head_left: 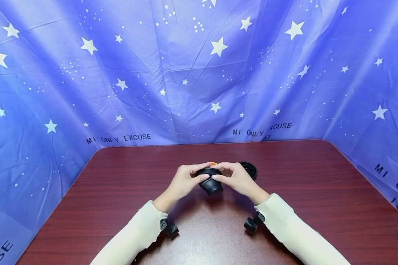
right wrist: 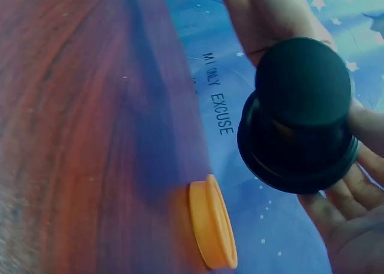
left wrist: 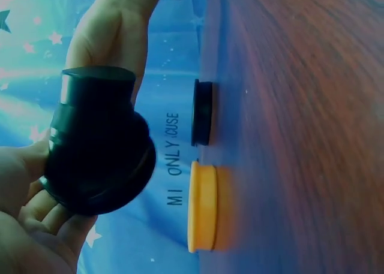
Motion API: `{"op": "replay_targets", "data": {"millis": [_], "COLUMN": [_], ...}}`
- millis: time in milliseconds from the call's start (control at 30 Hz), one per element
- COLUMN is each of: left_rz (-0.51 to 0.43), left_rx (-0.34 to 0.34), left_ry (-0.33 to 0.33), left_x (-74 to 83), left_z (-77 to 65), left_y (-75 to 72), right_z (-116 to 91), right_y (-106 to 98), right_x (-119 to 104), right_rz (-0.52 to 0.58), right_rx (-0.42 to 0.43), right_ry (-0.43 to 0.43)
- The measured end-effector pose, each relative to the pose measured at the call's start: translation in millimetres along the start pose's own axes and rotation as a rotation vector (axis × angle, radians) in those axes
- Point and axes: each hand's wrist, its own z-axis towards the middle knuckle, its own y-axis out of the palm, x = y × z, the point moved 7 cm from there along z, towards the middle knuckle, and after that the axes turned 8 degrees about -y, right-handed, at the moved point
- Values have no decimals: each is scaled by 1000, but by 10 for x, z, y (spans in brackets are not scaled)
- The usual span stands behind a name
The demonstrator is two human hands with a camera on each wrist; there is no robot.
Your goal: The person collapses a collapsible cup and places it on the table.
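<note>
Between both hands, above the table, is a black stepped cup (head_left: 213, 187), wide at the rim and narrowing to a flat round end. My left hand (head_left: 182, 179) pinches one side of the wide rim, its thumb on the near face. My right hand (head_left: 240, 179) pinches the other side in the same way. The narrow end tilts toward me in the head view. In the right wrist view the cup's flat end (right wrist: 303, 82) faces the camera. Its inside is hidden.
On the table (head_left: 119, 191) behind the hands lie a low orange round piece (left wrist: 203, 207), mostly hidden in the head view, and a flat black piece with concentric rings (head_left: 250, 170). A blue star-patterned curtain (head_left: 172, 73) surrounds the table's back and sides.
</note>
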Motion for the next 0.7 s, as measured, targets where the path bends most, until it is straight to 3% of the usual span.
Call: {"op": "replay_targets", "data": {"millis": [133,233,433,700], "left_rz": [14,-61,-223,-228], "left_rx": [1,-22,-67,8], "left_ry": [1,-22,-45,17], "left_x": [22,-17,-260,-332], "left_z": [-1,16,91,94], "left_y": [4,2,39,7], "right_z": [-6,-13,-15,1], "right_y": [6,-11,-51,-31], "right_x": [-14,10,-12,-44], "right_rz": [-37,-19,135,209], "right_rx": [30,52,105,102], "right_ry": [-10,16,17,-4]}}
